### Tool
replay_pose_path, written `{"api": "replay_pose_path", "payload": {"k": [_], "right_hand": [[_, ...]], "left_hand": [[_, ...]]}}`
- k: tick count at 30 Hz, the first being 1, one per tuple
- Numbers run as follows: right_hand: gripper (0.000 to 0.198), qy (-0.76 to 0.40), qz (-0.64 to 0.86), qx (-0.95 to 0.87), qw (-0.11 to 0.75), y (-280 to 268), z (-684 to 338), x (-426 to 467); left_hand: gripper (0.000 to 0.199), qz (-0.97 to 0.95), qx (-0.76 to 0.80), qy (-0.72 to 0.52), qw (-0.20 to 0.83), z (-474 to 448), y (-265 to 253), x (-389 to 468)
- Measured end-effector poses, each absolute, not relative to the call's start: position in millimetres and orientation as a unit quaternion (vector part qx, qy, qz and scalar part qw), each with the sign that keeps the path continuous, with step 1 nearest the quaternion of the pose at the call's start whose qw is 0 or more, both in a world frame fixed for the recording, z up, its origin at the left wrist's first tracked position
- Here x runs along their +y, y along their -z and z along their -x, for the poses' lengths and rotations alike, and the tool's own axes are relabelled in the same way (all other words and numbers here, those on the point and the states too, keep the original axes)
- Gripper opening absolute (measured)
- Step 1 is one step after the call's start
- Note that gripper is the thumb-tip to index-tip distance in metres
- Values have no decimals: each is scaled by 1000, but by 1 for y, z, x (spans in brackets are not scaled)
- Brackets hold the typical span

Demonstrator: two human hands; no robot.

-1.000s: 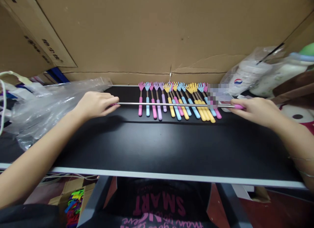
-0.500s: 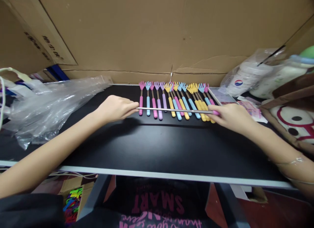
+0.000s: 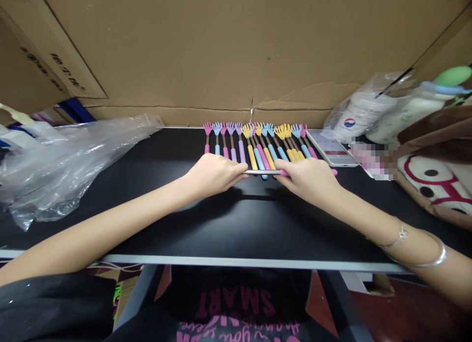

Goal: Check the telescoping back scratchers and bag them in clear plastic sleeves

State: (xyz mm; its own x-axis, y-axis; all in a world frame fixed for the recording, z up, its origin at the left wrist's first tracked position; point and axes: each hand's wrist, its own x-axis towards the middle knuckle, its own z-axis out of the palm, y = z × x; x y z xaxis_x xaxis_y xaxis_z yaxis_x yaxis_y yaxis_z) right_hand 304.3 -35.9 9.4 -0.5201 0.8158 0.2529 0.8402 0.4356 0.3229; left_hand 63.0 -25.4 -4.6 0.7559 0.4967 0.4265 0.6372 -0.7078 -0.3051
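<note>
Between my two hands is a telescopic back scratcher (image 3: 263,172) with a metal rod and a pink handle, held level above the black desk. My left hand (image 3: 217,175) is closed around its left end, so the claw is hidden there. My right hand (image 3: 311,177) grips the pink handle, whose tip sticks out at the right. Just behind my hands a row of back scratchers (image 3: 251,157) lies on the desk, claws toward the back, in pink, blue, purple and yellow. My hands cover some of their handles.
Clear plastic bags (image 3: 73,160) lie at the left of the black desk (image 3: 236,229). At the right are a phone (image 3: 334,153), a bagged white cup (image 3: 361,116), a bottle (image 3: 401,116) and a brown plush item (image 3: 438,175). A cardboard wall (image 3: 206,52) stands behind.
My hands have come closer together, and the back scratcher's metal rod between them is now much shorter. The view has shifted slightly, showing more of the phone.
</note>
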Motion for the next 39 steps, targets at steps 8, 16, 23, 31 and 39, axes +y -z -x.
{"api": "replay_pose_path", "payload": {"k": [8, 16, 23, 31, 39], "right_hand": [[33, 225, 483, -846, 29, -4, -308, -28], [34, 245, 488, -838, 15, -19, -336, -14], [22, 235, 589, -773, -21, -28, -396, -4], [19, 169, 666, -725, -37, -33, -425, 8], [17, 176, 643, -744, -54, -27, -414, -2]], "left_hand": [[25, 906, -315, 160, 232, -51, 4, -22], [39, 882, -328, 134, 312, -29, -7, -13], [42, 862, -374, 92, 330, 41, -15, 2], [39, 861, -414, 106, 276, 79, -11, 5], [43, 853, -416, 89, 302, 76, 2, 6]]}}
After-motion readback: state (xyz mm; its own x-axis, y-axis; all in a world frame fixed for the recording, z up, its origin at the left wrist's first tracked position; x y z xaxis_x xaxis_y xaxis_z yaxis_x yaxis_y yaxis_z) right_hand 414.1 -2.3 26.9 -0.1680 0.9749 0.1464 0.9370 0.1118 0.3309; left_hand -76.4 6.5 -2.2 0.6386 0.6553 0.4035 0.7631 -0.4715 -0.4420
